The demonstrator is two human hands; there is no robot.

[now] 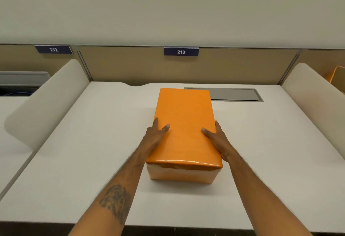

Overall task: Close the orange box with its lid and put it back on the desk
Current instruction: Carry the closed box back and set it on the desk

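Note:
The orange box [182,175] stands on the white desk [89,142] in the middle, long side pointing away from me. Its orange lid [184,123] sits on top and covers it fully. My left hand [155,135] presses against the lid's left edge, thumb lying on the top face. My right hand [217,138] holds the right edge the same way, thumb on top and fingers down the side. Whether the box is lifted off the desk I cannot tell.
A grey cable flap [233,95] lies in the desk behind the box on the right. White curved dividers [46,101] [313,94] stand at both sides. The back panel carries signs 212 [53,49] and 213 [181,51]. Another orange object [336,77] shows beyond the right divider.

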